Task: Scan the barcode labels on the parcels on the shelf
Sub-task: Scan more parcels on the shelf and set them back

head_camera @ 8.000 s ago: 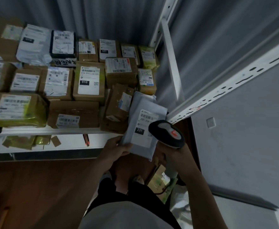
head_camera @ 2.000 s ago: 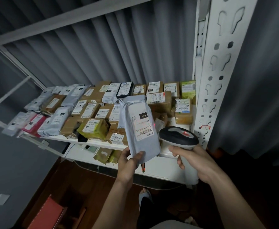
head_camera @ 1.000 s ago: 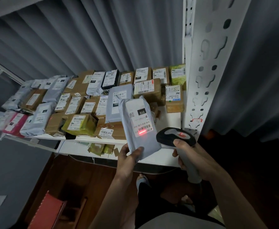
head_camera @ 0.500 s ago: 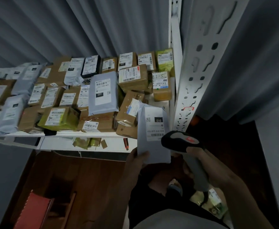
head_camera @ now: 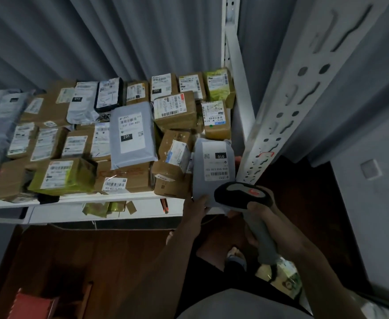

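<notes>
Two hands are working at the right end of the shelf (head_camera: 129,199). Left hand (head_camera: 197,209) is gripping the lower edge of a grey poly-mailer parcel (head_camera: 213,171), thumb showing on the front face, the other fingers hidden behind it. Parcel is standing upright at the shelf's front right corner, its white label (head_camera: 217,161) facing the camera and reading upside down: black "010" box near the top, barcode near the bottom. Parcel is touching a tilted cardboard box (head_camera: 171,164) on its left and sitting just beside the white perforated upright (head_camera: 288,104) on its right.

Right hand (head_camera: 261,221) is holding a handheld scanner (head_camera: 242,195), fingers wrapped round the grey handle; black head with a red mark on top is overlapping the parcel's lower right corner, just below the barcode.

Shelf is carrying many more parcels packed close together: brown cartons, grey mailers, a larger grey mailer (head_camera: 132,134) marked "231" lying across the boxes at centre, a yellow-green taped box (head_camera: 62,176) at the front left, and another green-wrapped one (head_camera: 219,87) at the back right. Grey pleated curtain (head_camera: 120,35) is hanging behind. Dark wood floor (head_camera: 97,261) is showing below, with a red object (head_camera: 31,305) at the lower left.
</notes>
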